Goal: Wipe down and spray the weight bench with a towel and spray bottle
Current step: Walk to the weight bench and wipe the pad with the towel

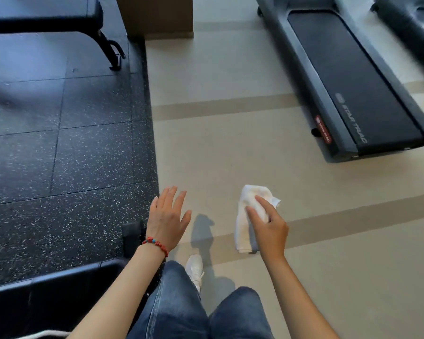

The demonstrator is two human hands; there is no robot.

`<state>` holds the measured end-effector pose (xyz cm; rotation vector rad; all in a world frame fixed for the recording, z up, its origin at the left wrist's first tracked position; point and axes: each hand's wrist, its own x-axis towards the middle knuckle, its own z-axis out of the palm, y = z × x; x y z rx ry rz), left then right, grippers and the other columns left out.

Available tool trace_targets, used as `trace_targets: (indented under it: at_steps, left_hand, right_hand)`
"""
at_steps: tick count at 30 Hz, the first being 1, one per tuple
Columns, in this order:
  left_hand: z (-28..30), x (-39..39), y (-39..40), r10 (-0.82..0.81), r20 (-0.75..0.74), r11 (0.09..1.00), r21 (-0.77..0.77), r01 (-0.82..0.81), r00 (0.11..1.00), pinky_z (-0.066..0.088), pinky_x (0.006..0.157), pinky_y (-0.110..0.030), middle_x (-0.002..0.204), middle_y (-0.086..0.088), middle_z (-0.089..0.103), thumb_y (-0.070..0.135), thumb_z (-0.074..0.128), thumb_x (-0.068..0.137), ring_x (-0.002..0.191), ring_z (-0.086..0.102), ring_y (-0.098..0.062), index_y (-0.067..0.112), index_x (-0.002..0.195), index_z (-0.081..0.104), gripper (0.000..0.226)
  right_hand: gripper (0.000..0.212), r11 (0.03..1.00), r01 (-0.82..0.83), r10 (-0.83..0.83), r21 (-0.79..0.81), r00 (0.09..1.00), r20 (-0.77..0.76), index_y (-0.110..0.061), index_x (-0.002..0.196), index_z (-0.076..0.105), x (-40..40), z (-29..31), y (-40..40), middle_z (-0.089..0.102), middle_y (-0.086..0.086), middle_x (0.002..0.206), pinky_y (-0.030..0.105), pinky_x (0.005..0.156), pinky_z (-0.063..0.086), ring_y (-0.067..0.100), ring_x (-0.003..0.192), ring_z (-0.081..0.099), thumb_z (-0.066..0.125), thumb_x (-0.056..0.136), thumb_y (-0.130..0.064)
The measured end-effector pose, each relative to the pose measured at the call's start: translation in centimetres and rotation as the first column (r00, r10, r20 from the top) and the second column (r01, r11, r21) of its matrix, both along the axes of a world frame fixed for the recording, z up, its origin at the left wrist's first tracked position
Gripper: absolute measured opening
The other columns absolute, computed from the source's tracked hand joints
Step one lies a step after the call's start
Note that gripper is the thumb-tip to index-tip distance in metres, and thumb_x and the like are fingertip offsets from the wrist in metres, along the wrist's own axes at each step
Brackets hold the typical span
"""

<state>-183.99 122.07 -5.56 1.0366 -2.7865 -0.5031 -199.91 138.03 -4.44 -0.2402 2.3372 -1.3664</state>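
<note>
Beige floor (230,148) lies under my hands. My right hand (269,228) pinches the white towel (249,216), which hangs lengthwise, long axis running away from me. My left hand (167,216) hovers, fingers spread, holding nothing.

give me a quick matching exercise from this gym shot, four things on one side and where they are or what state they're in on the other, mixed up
Things:
1. left hand
2. towel
3. treadmill
4. bench

States or places:
A. on the pale floor, upper right
B. white, held in the right hand
C. open, fingers spread, holding nothing
D. on the dark speckled mat, upper left

Pairs: 1-C, 2-B, 3-A, 4-D
</note>
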Motion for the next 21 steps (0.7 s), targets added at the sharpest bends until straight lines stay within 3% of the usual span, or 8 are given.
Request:
trace_targets:
  at_steps: [6,21]
  left_hand:
    - [0.1,-4.3,-8.7,0.156,-0.023,0.988,0.001,-0.156,0.987,0.037,0.099,-0.059,0.132,-0.024,0.050,0.018,0.066,0.083,0.125,0.042,-0.042,0.000,0.124,0.053,0.047]
    - [1.6,-19.9,-31.5,0.346,-0.046,0.937,-0.041,-0.348,0.937,0.037,0.098,-0.061,0.132,-0.026,0.049,0.018,0.063,0.085,0.125,0.042,-0.043,-0.001,0.124,0.054,0.044]
  right_hand:
    - [0.027,0.993,-0.118,0.117,-0.016,0.993,-0.030,-0.040,0.107,0.064,-5.3,0.8,-10.4,0.056,-0.023,0.087,0.006,0.063,0.037,-0.008,0.078,0.053,0.067,0.081,-0.033]
    - [0.028,0.938,-0.347,0.346,-0.018,0.937,-0.056,-0.033,0.109,0.066,-24.2,1.0,-38.2,0.065,-0.006,0.096,0.004,0.062,0.036,0.004,0.077,0.054,0.068,0.081,-0.031]
